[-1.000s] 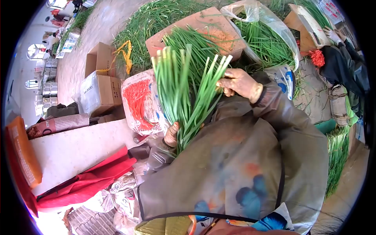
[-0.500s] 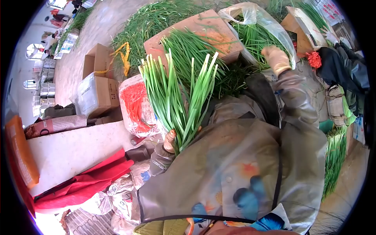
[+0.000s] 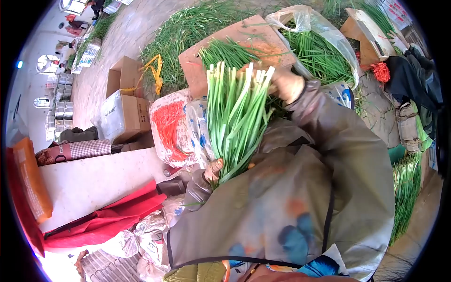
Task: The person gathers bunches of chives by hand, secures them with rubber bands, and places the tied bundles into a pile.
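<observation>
A thick bunch of garlic chives (image 3: 239, 127) stands with its pale cut ends up, fanned a little. My left hand (image 3: 214, 170) is closed round its lower, leafy part. My right hand (image 3: 287, 85) is at the upper right of the bunch, close against the pale ends. Its fingers are partly hidden behind the stalks and smeared by motion. Behind the bunch, more loose chives (image 3: 225, 50) lie on a brown board (image 3: 190, 63).
An open plastic bag (image 3: 345, 51) of chives lies at the back right. Red ties (image 3: 170, 127) rest on a sack at the left, near cardboard boxes (image 3: 134, 113) and a white tabletop (image 3: 103, 176). Another person's dark sleeve (image 3: 406, 77) shows at far right.
My right hand has moved left from beside the plastic bag to the top of the bunch. The bunch looks fuller and more gathered, while my left hand keeps its hold.
</observation>
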`<action>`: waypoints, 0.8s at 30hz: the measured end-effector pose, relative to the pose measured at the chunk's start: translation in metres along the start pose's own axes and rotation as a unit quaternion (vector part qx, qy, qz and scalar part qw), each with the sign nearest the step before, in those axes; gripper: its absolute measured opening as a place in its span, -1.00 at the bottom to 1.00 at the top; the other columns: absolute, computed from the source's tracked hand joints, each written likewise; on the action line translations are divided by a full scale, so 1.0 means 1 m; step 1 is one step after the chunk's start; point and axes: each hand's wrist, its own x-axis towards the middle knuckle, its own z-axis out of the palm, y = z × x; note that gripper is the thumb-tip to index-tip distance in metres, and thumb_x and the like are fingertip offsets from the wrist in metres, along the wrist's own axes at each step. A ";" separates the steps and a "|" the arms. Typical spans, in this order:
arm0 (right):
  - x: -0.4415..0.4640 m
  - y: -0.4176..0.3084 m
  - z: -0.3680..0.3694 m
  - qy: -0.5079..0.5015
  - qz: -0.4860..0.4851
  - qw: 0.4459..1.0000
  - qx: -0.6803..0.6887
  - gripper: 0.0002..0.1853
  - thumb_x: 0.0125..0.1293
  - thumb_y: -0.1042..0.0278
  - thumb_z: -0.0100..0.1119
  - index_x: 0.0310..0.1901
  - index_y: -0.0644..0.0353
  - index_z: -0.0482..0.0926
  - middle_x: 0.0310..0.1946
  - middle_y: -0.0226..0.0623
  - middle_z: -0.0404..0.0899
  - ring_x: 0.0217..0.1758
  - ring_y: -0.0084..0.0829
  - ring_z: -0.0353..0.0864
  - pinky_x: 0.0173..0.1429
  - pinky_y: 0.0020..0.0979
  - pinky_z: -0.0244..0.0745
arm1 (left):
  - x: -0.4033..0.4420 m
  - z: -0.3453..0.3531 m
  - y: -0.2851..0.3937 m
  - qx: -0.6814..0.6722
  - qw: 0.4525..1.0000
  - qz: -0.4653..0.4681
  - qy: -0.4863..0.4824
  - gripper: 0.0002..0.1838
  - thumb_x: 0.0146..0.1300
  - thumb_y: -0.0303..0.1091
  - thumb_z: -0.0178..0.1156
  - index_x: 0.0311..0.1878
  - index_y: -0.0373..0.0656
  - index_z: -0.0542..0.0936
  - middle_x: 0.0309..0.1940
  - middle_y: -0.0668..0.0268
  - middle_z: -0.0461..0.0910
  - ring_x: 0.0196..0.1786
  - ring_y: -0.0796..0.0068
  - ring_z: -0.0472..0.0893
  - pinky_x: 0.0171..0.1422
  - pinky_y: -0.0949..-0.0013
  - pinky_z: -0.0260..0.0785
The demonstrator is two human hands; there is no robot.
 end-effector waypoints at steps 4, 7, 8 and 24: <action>-0.037 -0.058 -0.033 0.052 -0.097 0.993 0.041 -0.83 0.28 0.23 0.10 -0.19 0.09 0.55 -0.46 -0.56 0.45 -0.45 -0.62 0.43 -0.35 -0.56 0.40 | -0.002 -0.001 0.005 0.004 1.000 -0.003 -0.015 -0.12 0.00 -0.28 0.36 0.36 -0.27 0.14 0.20 0.00 0.37 0.21 0.14 0.42 0.36 0.17 0.16; -0.055 -0.079 -0.112 -0.015 -0.079 0.995 0.053 -0.85 0.28 0.25 0.09 -0.21 0.07 0.57 -0.46 -0.54 0.48 -0.43 -0.58 0.46 -0.29 -0.48 0.44 | -0.002 -0.003 0.005 0.016 0.999 -0.001 -0.032 -0.11 -0.01 -0.33 0.37 0.37 -0.26 0.13 0.21 0.01 0.37 0.21 0.14 0.42 0.36 0.18 0.16; -0.048 -0.065 -0.135 -0.002 -0.198 0.911 -0.362 -0.84 0.26 0.27 0.12 -0.21 0.11 0.57 -0.42 -0.47 0.54 -0.36 -0.49 0.51 -0.21 -0.45 0.46 | -0.003 -0.002 0.007 0.023 0.999 -0.002 -0.037 -0.11 -0.01 -0.35 0.37 0.37 -0.26 0.13 0.21 0.01 0.37 0.22 0.14 0.42 0.36 0.18 0.16; -0.012 -0.079 -0.067 0.081 -0.041 0.920 -0.382 -0.90 0.28 0.35 0.15 -0.27 0.17 0.59 -0.45 -0.47 0.47 -0.57 -0.70 0.36 -0.43 -0.68 0.35 | -0.011 0.026 0.061 0.198 0.972 -0.108 0.061 -0.12 -0.14 -0.68 0.37 0.33 -0.14 0.23 0.06 0.20 0.49 -0.04 0.43 0.54 -0.18 0.43 0.49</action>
